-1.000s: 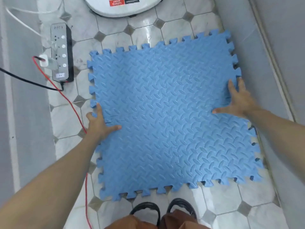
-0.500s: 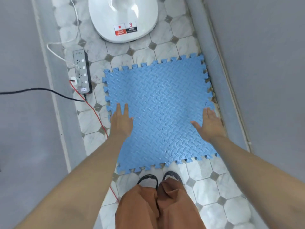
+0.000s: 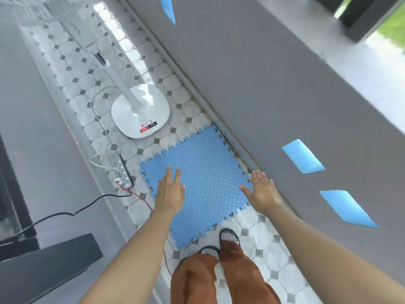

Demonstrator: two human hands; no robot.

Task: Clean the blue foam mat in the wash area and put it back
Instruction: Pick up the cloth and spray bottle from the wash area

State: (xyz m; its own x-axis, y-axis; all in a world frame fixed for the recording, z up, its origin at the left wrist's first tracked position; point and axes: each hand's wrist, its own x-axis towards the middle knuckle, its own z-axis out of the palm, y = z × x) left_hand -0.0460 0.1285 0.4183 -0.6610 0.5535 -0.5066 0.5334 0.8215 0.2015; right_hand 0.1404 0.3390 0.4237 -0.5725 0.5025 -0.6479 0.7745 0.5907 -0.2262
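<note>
At the far left a dark block (image 3: pixel 43 266) fills the lower corner, and a black cable (image 3: pixel 72 213) runs from it across the grey surface toward a power strip (image 3: pixel 121 170) lying on the tiled floor (image 3: pixel 269 235). A white cord (image 3: pixel 98 128) and a thin red wire (image 3: pixel 140 197) also meet at the strip. Just beyond it stands the white base of a fan (image 3: pixel 141 114), with its pole rising away from the camera and red and black stickers on its near edge.

The left hand (image 3: pixel 169 191) is open, fingers straight and together, palm down, holding nothing; it hangs over the left edge of the blue foam mat (image 3: pixel 203 183). Whether it touches the mat cannot be told. The mat lies flat on the tiles, its toothed border showing all round, just in front of the fan base and with its right side close against the foot of the grey wall (image 3: pixel 274 95).

The right hand (image 3: pixel 262 190) is likewise spread and empty, palm down, over the mat's right edge near the wall. Below the mat, two dark sandals (image 3: pixel 229 234) and brown trouser legs (image 3: pixel 219 277) stand on the tiles, toes nearly at the mat's near border.

On the wall to the right are three light blue patches (image 3: pixel 303 156).
</note>
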